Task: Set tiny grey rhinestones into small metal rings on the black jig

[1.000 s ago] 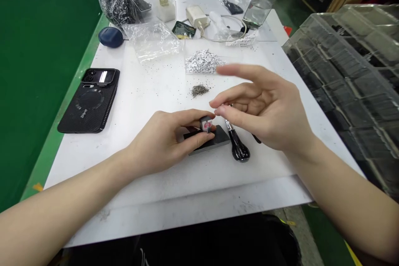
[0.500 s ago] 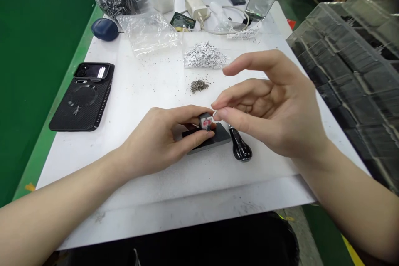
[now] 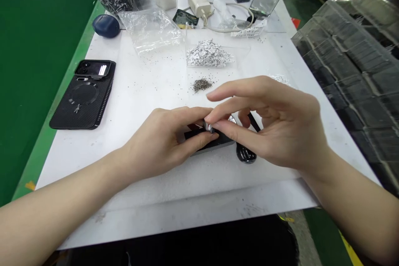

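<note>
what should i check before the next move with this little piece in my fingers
Left hand grip on the small grey piece: ok, pinched at the fingertips.
Right hand at the piece: cannot tell, its fingertips are right at it, but contact is hidden.
Markings on the piece: cannot tell, fingers cover most of it.
Dark slab under the hands: ok, lying flat on the white table.
Black-handled tool: ok, lying beside the slab, partly under the right hand.
Pile of dark grains: ok, apart from both hands.
</note>
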`<state>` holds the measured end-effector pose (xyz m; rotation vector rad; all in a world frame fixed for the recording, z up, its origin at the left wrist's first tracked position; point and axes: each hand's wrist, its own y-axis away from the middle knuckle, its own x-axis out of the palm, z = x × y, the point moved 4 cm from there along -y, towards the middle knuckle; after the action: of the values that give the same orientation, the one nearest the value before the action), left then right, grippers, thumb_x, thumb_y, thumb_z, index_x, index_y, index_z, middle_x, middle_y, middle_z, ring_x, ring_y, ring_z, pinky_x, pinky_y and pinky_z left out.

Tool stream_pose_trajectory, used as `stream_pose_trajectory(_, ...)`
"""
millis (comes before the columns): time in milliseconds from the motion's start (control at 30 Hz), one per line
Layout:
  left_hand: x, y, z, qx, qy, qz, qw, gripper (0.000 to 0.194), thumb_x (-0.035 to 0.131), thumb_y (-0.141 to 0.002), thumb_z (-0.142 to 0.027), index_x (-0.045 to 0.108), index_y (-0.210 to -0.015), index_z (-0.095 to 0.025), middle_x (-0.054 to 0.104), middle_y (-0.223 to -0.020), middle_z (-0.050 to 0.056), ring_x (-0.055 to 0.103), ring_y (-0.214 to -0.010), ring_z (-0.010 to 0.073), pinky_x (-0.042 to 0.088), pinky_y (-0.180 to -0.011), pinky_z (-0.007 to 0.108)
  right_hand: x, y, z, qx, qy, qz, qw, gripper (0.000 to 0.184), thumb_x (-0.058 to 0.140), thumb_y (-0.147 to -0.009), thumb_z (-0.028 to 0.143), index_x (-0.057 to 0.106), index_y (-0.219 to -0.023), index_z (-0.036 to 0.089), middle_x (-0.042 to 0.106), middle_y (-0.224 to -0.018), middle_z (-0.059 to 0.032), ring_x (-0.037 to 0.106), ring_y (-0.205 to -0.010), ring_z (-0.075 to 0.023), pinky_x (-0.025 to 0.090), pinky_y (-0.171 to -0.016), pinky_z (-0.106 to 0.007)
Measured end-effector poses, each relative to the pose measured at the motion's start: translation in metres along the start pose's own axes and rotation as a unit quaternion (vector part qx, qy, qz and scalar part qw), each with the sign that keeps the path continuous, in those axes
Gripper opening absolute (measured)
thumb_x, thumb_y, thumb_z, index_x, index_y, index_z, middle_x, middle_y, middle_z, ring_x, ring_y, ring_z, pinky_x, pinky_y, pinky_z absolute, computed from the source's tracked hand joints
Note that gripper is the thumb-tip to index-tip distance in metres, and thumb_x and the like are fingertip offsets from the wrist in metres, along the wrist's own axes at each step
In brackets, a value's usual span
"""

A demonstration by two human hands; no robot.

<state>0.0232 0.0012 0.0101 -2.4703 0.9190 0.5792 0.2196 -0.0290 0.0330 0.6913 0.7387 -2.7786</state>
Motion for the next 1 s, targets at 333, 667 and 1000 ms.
stream_pose_trajectory(333, -0.002, -0.001, -0.003, 0.036, 0.067, 0.041, 0.996, 0.018, 0.076, -0.106, -0.026, 0.083, -0.123, -0.026, 0.087, -0.119, 0.002, 0.083, -0.102, 0.0186, 0.068, -0.09, 0.028, 0.005, -0.001, 0.007, 0.011, -0.017, 0.072, 0.997, 0.043, 0.068, -0.097, 0.002, 0.071, -0.13, 0.028, 0.08, -0.105, 0.0007, 0.074, -0.086, -0.0152, 0.063, -0.072, -0.033)
stream_pose_trajectory(667, 0.002, 0.003, -0.011, 0.048, 0.004, 0.005, 0.999, 0.023, 0.074, -0.103, -0.017, 0.087, -0.121, -0.022, 0.09, -0.114, 0.005, 0.083, -0.104, 0.0219, 0.073, -0.084, 0.031, -0.049, -0.015, -0.027, 0.075, 0.192, 0.07, 0.976, 0.014, 0.082, -0.093, 0.029, 0.073, -0.103, 0.029, 0.065, -0.064, 0.0039, 0.055, -0.055, -0.0191, 0.044, -0.061, -0.04)
stream_pose_trajectory(1000, 0.004, 0.006, -0.015, 0.068, -0.021, -0.003, 0.997, 0.022, 0.07, -0.105, -0.013, 0.083, -0.122, -0.012, 0.09, -0.109, 0.01, 0.082, -0.105, 0.0222, 0.071, -0.088, 0.032, -0.041, -0.021, -0.042, 0.11, 0.223, 0.043, 0.968, 0.032, 0.07, -0.073, 0.008, 0.078, -0.101, 0.022, 0.057, -0.057, 0.0062, 0.048, -0.052, -0.0153, 0.037, -0.059, -0.037)
